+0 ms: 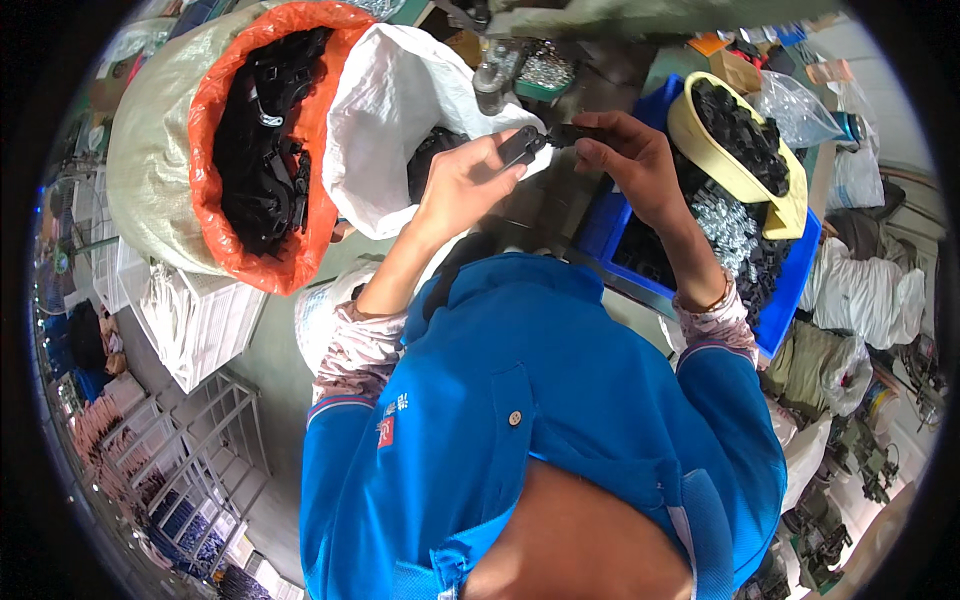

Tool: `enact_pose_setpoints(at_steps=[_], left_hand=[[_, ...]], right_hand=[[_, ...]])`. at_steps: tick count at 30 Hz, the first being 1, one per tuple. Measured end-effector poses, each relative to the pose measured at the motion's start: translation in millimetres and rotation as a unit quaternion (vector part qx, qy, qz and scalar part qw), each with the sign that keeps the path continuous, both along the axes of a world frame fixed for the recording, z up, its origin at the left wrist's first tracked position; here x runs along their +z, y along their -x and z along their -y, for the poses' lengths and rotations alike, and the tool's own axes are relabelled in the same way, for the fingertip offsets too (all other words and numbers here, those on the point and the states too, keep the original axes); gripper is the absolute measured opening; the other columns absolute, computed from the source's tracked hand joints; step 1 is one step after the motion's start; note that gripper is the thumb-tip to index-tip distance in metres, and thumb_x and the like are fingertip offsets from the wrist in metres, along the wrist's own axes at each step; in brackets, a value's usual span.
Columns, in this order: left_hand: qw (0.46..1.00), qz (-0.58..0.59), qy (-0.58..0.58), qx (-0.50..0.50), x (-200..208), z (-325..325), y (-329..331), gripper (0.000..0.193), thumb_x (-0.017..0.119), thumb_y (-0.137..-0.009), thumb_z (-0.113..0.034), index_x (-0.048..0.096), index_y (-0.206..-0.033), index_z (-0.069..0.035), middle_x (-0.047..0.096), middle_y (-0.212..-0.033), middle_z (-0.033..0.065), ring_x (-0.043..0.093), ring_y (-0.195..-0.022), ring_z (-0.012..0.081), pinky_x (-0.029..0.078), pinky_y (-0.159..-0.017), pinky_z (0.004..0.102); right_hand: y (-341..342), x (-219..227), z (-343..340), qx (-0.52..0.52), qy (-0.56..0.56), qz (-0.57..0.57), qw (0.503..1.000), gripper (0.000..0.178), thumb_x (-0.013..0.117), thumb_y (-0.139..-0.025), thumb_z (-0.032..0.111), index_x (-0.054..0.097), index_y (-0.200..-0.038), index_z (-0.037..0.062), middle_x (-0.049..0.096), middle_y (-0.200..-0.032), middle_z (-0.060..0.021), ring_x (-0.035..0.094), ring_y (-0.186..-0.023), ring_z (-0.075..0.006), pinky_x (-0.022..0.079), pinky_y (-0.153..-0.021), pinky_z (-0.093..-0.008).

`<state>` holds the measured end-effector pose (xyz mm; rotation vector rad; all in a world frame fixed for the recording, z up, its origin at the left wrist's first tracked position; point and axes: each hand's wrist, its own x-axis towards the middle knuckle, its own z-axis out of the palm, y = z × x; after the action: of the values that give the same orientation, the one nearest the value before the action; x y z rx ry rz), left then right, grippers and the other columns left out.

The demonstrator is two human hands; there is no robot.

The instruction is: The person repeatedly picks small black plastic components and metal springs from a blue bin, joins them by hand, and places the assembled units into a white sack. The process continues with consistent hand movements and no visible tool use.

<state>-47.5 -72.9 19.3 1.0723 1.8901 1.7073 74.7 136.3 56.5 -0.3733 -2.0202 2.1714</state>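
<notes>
Between thumb and fingers, my left hand [465, 185] grips a black plastic part [522, 147], with its far end pointing right. My right hand [635, 165] pinches a smaller black piece [572, 134] against that end; whether the two are joined I cannot tell. Below and left of my left hand opens a white woven sack [362, 130] with black parts inside. Close to my right forearm stands a blue tray [790, 315] of small black parts and shiny metal pieces [728, 228].
A large sack with an orange liner [212, 150] holds black parts at the left. On the blue tray rests a pale yellow scoop-shaped container [690, 135] of black pieces. A green box of small metal pieces [545, 75] sits beyond my hands. White crates [195, 320] stand lower left.
</notes>
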Motion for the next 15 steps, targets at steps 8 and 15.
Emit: enact_pose_setpoints(at_steps=[8, 15], left_hand=[[0.99, -0.133, 0.032, -0.019, 12, 22, 40, 0.029, 0.075, -0.079, 0.0, 0.048, -0.068, 0.0, 0.07, -0.109, 0.0197, 0.066, -0.079, 0.0177, 0.051, -0.067, 0.0294], [0.958, -0.276, 0.04, -0.066, 23, 16, 82, 0.024, 0.074, -0.079, -0.006, 0.054, -0.069, 0.001, 0.07, -0.11, 0.0156, 0.063, -0.07, 0.0263, 0.052, -0.065, 0.0322]], right_hand=[[44, 2, 29, 0.003, -0.101, 0.019, 0.995, 0.027, 0.069, -0.086, 0.003, 0.065, -0.112, -0.0023, 0.069, -0.093, -0.0098, 0.065, -0.079, -0.0115, 0.052, -0.067, -0.025], [70, -5, 41, -0.02, -0.195, -0.026, 0.98, 0.027, 0.065, -0.087, -0.007, 0.063, -0.113, -0.005, 0.063, -0.1, -0.009, 0.065, -0.083, -0.0137, 0.054, -0.076, -0.0258]])
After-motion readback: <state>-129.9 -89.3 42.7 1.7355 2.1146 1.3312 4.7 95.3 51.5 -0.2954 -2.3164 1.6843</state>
